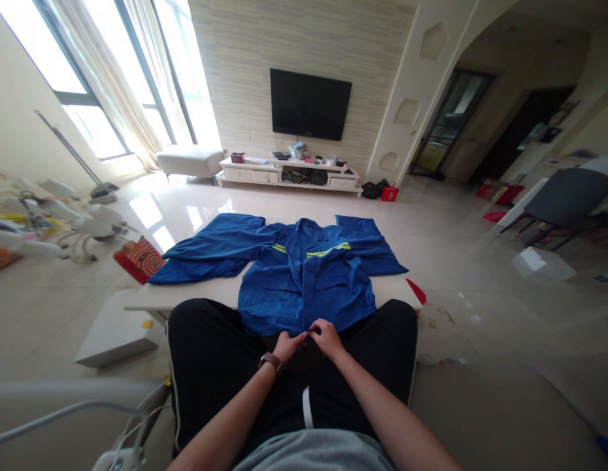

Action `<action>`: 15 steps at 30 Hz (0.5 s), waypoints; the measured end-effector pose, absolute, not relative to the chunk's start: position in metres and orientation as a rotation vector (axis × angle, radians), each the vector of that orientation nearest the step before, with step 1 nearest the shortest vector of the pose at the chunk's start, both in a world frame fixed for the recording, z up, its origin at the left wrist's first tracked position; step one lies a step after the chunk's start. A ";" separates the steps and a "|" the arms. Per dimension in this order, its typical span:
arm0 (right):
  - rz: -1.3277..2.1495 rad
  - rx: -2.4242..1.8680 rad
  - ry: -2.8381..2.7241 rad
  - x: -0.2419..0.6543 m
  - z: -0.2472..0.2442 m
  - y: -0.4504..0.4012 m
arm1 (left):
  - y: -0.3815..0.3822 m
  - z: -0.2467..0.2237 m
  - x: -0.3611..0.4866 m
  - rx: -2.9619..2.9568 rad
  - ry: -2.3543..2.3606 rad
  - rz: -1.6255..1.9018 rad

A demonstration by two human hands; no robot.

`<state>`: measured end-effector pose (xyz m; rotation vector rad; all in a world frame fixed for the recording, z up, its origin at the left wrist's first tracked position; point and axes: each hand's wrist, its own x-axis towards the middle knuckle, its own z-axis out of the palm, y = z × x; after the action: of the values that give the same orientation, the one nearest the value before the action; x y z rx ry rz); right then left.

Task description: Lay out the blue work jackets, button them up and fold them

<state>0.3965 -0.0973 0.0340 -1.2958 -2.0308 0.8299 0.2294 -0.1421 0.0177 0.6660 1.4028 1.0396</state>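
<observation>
A blue work jacket (284,288) with yellow reflective stripes lies spread on a low white table (206,294), its collar at the far side and its sleeves out to both sides. The near hem hangs over the table edge between my knees. At the middle of that hem, my left hand (289,345) pinches the cloth, a brown watch strap on its wrist. Close beside it, my right hand (326,338) also grips the hem at the front opening, thumb and fingers together. The fingertips of both hands nearly touch.
Beyond the table stand a white TV cabinet (255,173) with small items on it and a wall-mounted TV (310,104). A white box (118,330) sits on the floor at left, near a red patterned bag (138,260). A grey chair (566,199) is at right.
</observation>
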 end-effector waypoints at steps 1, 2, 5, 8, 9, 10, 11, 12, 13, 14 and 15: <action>0.830 -1.292 -2.029 0.397 0.034 -0.097 | -0.142 0.018 0.229 0.656 1.400 1.044; 0.830 -1.289 -2.028 0.397 0.034 -0.097 | -0.142 0.018 0.229 0.652 1.391 1.047; 0.824 -1.286 -2.025 0.398 0.035 -0.097 | -0.143 0.021 0.229 0.665 1.351 1.048; 0.809 -1.291 -2.033 0.399 0.035 -0.097 | -0.143 0.026 0.229 0.659 1.349 1.044; 0.803 -1.293 -2.040 0.399 0.034 -0.097 | -0.143 0.027 0.230 0.649 1.362 1.039; 0.797 -1.296 -2.049 0.399 0.034 -0.098 | -0.143 0.028 0.230 0.638 1.375 1.034; 0.793 -1.297 -2.059 0.399 0.033 -0.098 | -0.143 0.028 0.230 0.625 1.387 1.029; 0.789 -1.298 -2.069 0.399 0.032 -0.098 | -0.142 0.028 0.230 0.612 1.392 1.026; 0.787 -1.300 -2.078 0.399 0.032 -0.098 | -0.142 0.028 0.230 0.597 1.392 1.029; 0.784 -1.302 -2.085 0.399 0.032 -0.098 | -0.142 0.028 0.230 0.581 1.385 1.037; 0.781 -1.305 -2.090 0.399 0.032 -0.098 | -0.141 0.027 0.230 0.567 1.373 1.046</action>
<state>0.3988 -0.0977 0.0319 -1.3053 -2.0901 0.7815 0.2304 -0.1414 0.0267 0.5669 1.3733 1.0463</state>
